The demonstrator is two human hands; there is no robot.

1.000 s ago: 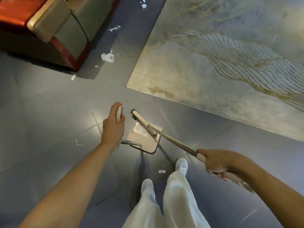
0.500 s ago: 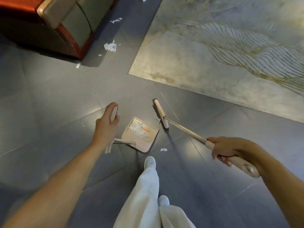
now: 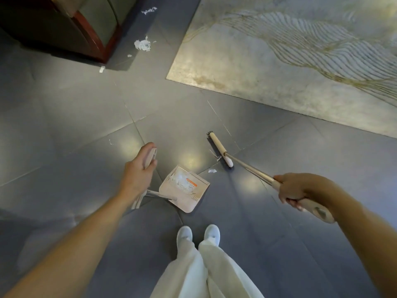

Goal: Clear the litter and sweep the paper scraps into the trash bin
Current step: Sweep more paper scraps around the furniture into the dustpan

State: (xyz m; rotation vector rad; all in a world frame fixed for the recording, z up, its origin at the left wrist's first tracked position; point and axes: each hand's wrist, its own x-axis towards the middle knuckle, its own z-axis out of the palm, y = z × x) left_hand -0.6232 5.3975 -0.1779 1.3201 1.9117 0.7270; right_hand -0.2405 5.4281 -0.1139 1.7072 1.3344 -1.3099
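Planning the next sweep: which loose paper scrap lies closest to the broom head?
The small white scrap between dustpan and broom head; others lie much farther away.

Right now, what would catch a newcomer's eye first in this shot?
Centre frame, the left hand grips the handle of a dustpan holding white scraps, and the right hand grips a broom whose head is just beyond. A small paper scrap lies between them; a bigger crumpled wad sits upper left beside the chair.

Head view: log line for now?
left hand: grips dustpan handle | right hand: grips broom | dustpan: scraps inside | loose scrap: between dustpan and broom head | crumpled paper: near furniture
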